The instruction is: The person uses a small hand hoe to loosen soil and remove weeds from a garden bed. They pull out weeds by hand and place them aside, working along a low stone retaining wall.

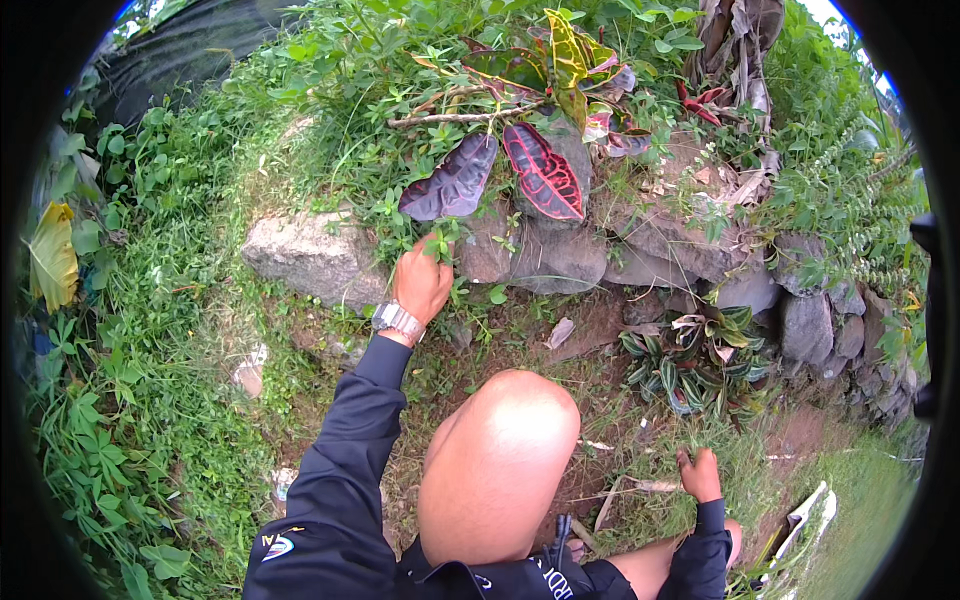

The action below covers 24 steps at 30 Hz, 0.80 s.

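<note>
My left hand, with a silver wristwatch on the wrist, reaches to the edge of a low stone wall. Its fingers are closed around a small green weed, whose leaves partly cover the fingertips. Just above hang two dark purple croton leaves, one of them with bright pink veins. Lower right, my right hand is curled over the grass with its thumb raised; whether grass stalks are in it is unclear. A bare knee rises between both arms.
A low plant with striped leaves grows at the wall's foot. Black sheeting lies upper left, and a dried plant trunk stands upper right. Dense weeds cover the left side. A white curved husk-like piece lies lower right.
</note>
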### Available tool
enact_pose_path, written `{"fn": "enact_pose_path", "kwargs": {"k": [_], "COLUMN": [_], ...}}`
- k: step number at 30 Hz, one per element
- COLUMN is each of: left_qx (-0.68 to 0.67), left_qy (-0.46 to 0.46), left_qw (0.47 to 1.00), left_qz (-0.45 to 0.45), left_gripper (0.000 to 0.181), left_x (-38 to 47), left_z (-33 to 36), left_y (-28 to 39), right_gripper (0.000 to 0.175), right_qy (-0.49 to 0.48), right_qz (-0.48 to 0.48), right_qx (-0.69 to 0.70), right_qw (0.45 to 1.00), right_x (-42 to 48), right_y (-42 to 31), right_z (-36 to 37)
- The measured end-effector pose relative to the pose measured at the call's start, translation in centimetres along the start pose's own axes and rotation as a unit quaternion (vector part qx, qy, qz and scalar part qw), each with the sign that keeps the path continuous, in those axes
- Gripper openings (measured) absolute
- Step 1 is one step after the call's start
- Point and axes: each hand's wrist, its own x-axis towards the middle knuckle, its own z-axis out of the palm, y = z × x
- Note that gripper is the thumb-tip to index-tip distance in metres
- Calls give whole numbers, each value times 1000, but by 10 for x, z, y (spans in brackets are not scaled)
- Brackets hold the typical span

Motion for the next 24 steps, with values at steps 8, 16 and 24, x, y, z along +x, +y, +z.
{"fn": "enact_pose_path", "kwargs": {"k": [8,16,24], "left_qx": [42,59,364], "left_qy": [55,104,-15], "left_qw": [998,991,931], "left_qz": [5,-54,33], "left_gripper": [22,15,43], "left_x": [-46,-62,1], "left_z": [-12,-73,-42], "left_y": [-1,28,1], "right_gripper": [35,41,32], "right_qy": [10,-18,22], "right_qz": [-11,-11,-45], "right_qx": [-12,-27,0], "right_qw": [1000,999,999], "right_x": [-2,7,12], "right_y": [1,18,7], "right_z": [30,43,37]}}
